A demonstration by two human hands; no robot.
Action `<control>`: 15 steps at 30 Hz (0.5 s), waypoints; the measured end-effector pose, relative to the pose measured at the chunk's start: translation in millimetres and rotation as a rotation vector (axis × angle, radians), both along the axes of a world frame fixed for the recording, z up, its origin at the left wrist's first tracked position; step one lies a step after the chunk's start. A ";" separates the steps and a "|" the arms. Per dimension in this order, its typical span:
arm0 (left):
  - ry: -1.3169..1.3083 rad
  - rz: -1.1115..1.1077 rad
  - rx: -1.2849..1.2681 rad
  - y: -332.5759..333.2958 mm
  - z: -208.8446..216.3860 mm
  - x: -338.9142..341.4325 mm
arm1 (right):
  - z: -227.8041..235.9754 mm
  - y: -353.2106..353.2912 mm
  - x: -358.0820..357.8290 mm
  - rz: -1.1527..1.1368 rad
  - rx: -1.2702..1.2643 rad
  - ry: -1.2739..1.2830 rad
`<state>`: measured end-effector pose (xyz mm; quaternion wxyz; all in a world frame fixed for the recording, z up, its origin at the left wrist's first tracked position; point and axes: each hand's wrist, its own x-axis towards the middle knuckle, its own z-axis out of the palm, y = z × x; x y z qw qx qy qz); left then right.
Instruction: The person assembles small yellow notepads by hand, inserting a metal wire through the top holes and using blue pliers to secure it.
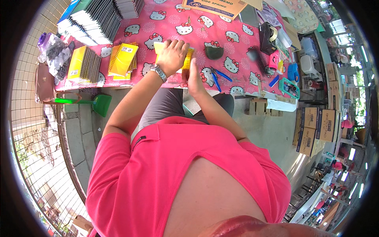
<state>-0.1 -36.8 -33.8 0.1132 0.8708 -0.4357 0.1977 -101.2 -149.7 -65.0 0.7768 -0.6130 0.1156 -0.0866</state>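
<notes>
My left hand [173, 55], with a metal watch on its wrist, lies palm down on a yellow notebook [188, 58] on the pink cartoon-cat tablecloth [233, 51]. My right hand [194, 76] presses against the notebook's right edge, where its black spiral binding runs. Most of the notebook is hidden under my left hand. Blue-handled pliers [216, 77] rest on the cloth just right of my right hand.
Two stacks of yellow spiral notebooks [123, 59] [83, 65] sit to the left, with piles of black-bound books [96, 21] behind them. A cardboard box [215, 7], a tape dispenser [270, 37], a dark pouch [214, 52] and small tools lie right. A green dustpan [98, 103] is below the table.
</notes>
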 end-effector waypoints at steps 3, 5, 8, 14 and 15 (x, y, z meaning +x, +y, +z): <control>0.013 -0.009 -0.061 6.8 -3.0 1.3 | 4.1 -15.5 4.2 0.078 -0.357 0.004; 0.034 -0.066 -0.109 9.2 -2.1 3.0 | 15.4 -38.8 5.9 0.033 -0.496 0.021; 0.061 -0.122 -0.117 16.0 1.5 1.8 | 40.9 -59.6 13.7 0.028 -0.826 -0.246; 0.076 -0.156 -0.155 16.5 5.4 -1.3 | 43.0 -76.5 17.0 0.151 -1.000 -0.371; 0.079 -0.159 -0.149 17.2 5.9 -1.6 | 42.2 -78.5 17.6 0.186 -1.023 -0.386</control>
